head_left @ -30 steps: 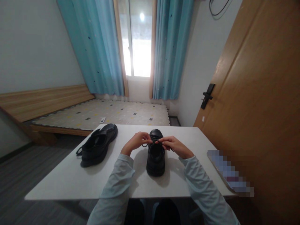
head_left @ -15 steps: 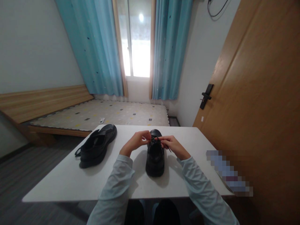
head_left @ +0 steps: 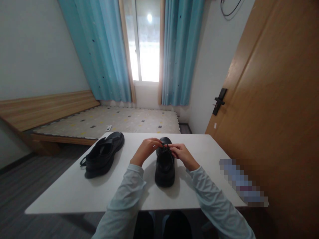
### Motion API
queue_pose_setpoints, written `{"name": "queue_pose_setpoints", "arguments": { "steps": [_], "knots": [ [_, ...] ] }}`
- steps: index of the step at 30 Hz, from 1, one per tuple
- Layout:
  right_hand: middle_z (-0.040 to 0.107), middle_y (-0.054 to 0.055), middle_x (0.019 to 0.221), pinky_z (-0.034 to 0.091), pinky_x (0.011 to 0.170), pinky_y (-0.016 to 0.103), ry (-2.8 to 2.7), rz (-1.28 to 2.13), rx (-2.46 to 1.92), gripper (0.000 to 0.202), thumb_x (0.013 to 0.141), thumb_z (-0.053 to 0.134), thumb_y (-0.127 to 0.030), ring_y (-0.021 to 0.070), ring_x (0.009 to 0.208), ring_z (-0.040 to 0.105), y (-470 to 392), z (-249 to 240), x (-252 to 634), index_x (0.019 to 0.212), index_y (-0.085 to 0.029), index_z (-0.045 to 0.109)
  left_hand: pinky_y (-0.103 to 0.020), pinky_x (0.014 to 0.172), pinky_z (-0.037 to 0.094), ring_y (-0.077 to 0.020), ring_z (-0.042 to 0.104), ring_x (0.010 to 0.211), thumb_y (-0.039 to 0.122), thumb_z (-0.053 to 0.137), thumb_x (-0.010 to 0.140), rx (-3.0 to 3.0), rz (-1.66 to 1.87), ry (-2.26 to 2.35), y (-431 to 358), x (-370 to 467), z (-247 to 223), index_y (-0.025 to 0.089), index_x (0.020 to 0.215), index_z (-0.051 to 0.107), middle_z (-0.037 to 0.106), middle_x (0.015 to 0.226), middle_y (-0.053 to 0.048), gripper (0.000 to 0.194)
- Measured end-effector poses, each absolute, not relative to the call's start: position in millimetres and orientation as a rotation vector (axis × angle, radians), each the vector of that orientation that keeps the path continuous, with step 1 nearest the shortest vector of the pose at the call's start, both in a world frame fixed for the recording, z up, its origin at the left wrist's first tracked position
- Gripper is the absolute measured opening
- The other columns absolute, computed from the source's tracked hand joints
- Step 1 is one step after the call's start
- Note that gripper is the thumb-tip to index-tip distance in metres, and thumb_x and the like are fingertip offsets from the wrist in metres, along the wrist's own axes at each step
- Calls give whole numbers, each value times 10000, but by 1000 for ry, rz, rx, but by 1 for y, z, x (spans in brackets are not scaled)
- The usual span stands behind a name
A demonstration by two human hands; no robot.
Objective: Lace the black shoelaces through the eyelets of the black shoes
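Observation:
A black lace-up shoe [head_left: 164, 174] stands upright on the white table [head_left: 199, 196], its heel toward me and its toe pointing away. Over its laces [head_left: 164, 149] both hands meet. My left hand [head_left: 147, 149] comes from the left, fingertips pinched at the dark lace. From the other side my right hand [head_left: 183, 154] pinches the lace too, with its index finger stretched across the top of the shoe. The exact lace ends between the fingertips are too small to make out. A second black shoe [head_left: 102, 158] rests on the table's left part, apart from both hands.
Beyond the table lies a bed [head_left: 124, 119] with a small white remote [head_left: 108, 128] on its mattress. At the right, a wooden door [head_left: 274, 109] stands close to the table, with a blurred-out item [head_left: 241, 182] near the table's edge. Blue curtains [head_left: 104, 56] frame the window.
My left fingers have shifted slightly right and closed in over the laces. My right hand has drawn a little closer to the shoe; the loose lace end below it no longer shows.

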State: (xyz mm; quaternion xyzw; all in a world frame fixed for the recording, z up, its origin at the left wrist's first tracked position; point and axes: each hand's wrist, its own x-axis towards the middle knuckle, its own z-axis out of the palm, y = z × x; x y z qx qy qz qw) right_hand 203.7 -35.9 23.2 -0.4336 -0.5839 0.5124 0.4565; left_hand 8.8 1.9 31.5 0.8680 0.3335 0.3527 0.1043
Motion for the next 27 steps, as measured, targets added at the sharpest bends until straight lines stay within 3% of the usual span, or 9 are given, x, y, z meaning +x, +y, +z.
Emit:
{"name": "queue_pose_setpoints", "arguments": {
  "steps": [7, 11, 20, 27],
  "knots": [
    [412, -67, 428, 199, 429, 196, -1486, 1234, -1079, 445, 716, 525, -307, 59, 413, 308, -36, 23, 206, 1079, -100, 678, -288, 827, 477, -176, 641, 890, 183, 557, 839, 2645, 1024, 1112, 0, 11, 30, 235, 920, 733, 715, 981, -50, 201],
    [437, -53, 487, 209, 442, 191, -1597, 1110, -1085, 420, 730, 549, -359, 60, 447, 295, -33, 18, 209, 1033, -110, 698, -297, 817, 458, -175, 617, 862, 177, 591, 819, 2662, 1025, 1202, -2, 13, 30, 250, 897, 738, 718, 966, -45, 182],
    [641, 20, 644, 361, 569, 235, -1841, 623, -1226, 298, 834, 512, -368, 172, 643, 564, -34, 17, 206, 848, -170, 734, -271, 782, 473, -164, 642, 818, 258, 672, 765, 2330, 1311, 1200, 2, 28, 19, 219, 806, 742, 722, 880, -37, 90],
    [724, 56, 788, 395, 609, 271, -1952, 370, -1338, 279, 884, 479, -372, 230, 746, 628, -39, 18, 205, 990, -271, 715, -262, 702, 490, -171, 655, 728, 251, 689, 704, 1990, 1114, 1180, -2, 33, 26, 163, 775, 742, 734, 778, -41, 125]
  ]
}}
